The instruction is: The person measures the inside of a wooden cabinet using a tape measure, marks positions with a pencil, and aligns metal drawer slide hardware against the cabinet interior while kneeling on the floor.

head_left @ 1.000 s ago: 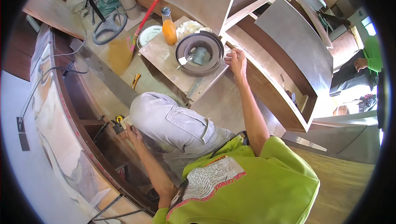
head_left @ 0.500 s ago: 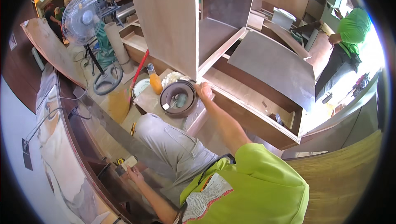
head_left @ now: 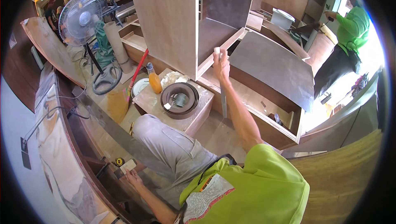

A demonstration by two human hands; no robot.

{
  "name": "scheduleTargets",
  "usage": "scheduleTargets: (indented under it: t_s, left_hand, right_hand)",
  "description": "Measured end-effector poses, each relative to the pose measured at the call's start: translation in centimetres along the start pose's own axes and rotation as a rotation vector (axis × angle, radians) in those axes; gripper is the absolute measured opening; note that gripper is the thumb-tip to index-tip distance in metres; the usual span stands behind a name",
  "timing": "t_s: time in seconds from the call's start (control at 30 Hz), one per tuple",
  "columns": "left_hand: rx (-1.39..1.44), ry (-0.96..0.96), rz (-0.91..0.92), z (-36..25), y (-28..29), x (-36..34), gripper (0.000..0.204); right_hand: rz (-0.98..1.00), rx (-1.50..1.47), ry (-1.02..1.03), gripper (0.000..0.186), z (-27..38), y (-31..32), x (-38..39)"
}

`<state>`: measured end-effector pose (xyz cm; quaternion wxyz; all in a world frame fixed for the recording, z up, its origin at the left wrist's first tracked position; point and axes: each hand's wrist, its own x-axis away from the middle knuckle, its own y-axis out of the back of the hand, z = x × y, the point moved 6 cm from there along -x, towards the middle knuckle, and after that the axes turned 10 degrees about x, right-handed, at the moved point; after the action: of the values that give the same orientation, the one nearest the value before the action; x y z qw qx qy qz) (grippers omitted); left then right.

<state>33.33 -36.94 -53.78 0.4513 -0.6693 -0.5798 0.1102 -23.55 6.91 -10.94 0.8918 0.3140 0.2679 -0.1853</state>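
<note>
While the person sits low on the floor, the right hand (head_left: 221, 65) is raised to the front edge of the open plywood cabinet (head_left: 173, 21), fingers closed around the top of a long, thin grey strip (head_left: 223, 98). The strip hangs from that grip with its long axis nearly upright, the lower end pointing down toward the floor and ending beside the forearm, near the low wooden box (head_left: 194, 118) that carries a coil of brown edge banding (head_left: 179, 99). An orange bottle (head_left: 155, 83) stands at the far left corner of that box. The left hand (head_left: 133, 177) is low at the near left, fingers curled on a small pale block (head_left: 128, 165), just beside a yellow tape measure (head_left: 119, 161). A standing fan (head_left: 80, 21) is at the far left, and another person in green (head_left: 350, 30) works at the far right.
</note>
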Motion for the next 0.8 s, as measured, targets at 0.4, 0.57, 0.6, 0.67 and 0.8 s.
scheduleTargets:
  t_s: [0.4,0.57,0.6,0.67,0.8]
  left_hand:
    - [-0.133,0.093,-0.006,0.3,-4.9,-4.8,0.017]
    - [-0.111,-0.064,-0.103,-3.0,-6.9,-1.5,0.030]
    - [-0.073,-0.061,-0.118,-3.5,-7.1,-2.0,0.025]
    - [0.014,-0.046,-0.133,-3.5,-8.2,-3.4,0.016]
    - [0.011,-0.062,-0.223,-4.7,-6.8,-7.1,0.013]
  right_hand:
    - [1.010,-0.330,0.088,0.022,20.1,3.3,21.0]
    - [1.130,-0.495,0.276,0.039,32.6,-2.5,23.6]
    - [1.088,-0.603,0.315,0.040,35.6,-3.5,23.8]
    - [1.024,-0.851,0.326,0.039,40.0,-6.5,24.3]
    - [1.169,-0.878,0.195,0.030,45.7,-13.9,27.7]
